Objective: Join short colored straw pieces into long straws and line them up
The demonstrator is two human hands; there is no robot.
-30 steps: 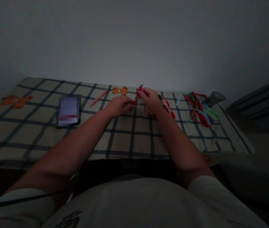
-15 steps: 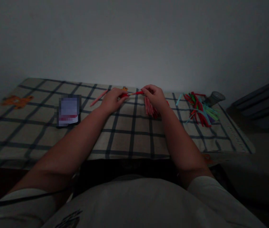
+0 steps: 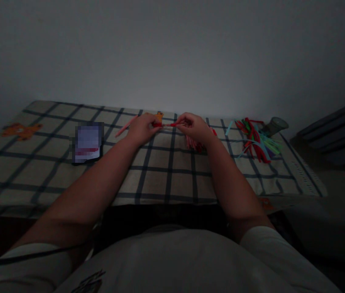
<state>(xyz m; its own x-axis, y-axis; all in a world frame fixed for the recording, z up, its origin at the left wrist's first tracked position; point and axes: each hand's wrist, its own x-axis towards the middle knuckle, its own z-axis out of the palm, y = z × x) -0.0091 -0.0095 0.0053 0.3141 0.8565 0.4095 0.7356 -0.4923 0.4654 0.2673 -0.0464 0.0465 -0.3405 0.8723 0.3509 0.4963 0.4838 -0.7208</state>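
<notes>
My left hand [image 3: 142, 127] and my right hand [image 3: 192, 127] meet over the far middle of the checked tablecloth [image 3: 166, 167]. Both are closed on the ends of a thin red pen [image 3: 169, 124] that lies level between them. The left fingers pinch a small red piece at its left end, perhaps a cap; the dim light hides the detail. A bundle of pink-red pens [image 3: 194, 143] lies on the cloth just under and behind my right wrist.
A single pink pen [image 3: 125, 125] lies left of my left hand. A dark phone [image 3: 87, 142] rests further left. At the right sits a pile of coloured strips [image 3: 257, 141] with a grey jar [image 3: 274, 125] behind it. The wall stands close behind the table.
The red pen pointed up in my right hand a second ago; it now lies level. My left hand has risen from the cloth and closed on its left end.
</notes>
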